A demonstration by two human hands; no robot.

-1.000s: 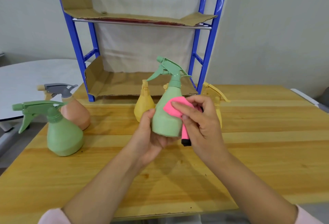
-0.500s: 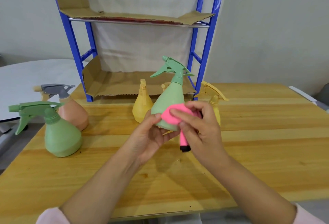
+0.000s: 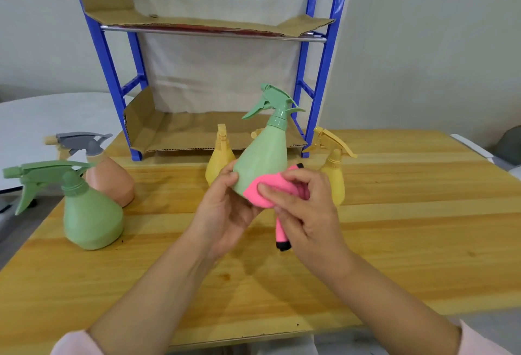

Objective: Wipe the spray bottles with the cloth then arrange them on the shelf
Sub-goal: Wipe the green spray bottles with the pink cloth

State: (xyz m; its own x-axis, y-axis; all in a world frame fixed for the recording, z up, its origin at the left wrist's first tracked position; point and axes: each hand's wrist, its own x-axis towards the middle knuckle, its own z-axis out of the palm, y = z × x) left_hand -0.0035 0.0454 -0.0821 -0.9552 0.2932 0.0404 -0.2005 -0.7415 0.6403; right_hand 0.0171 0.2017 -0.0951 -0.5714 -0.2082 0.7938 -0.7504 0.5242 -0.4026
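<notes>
Bottle [image 3: 263,154] between hands, left [image 3: 225,208] gripping, right [image 3: 306,213] pressing cloth [image 3: 267,189].

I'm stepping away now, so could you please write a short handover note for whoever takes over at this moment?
Left hand grips the raised green bottle at its base; right hand holds the pink cloth against its lower side.
On the table: second green bottle, peach bottle, left yellow bottle, right yellow bottle.
Done: none on the shelf yet.
Left: finish wiping, wipe the rest, shelve all.
</notes>
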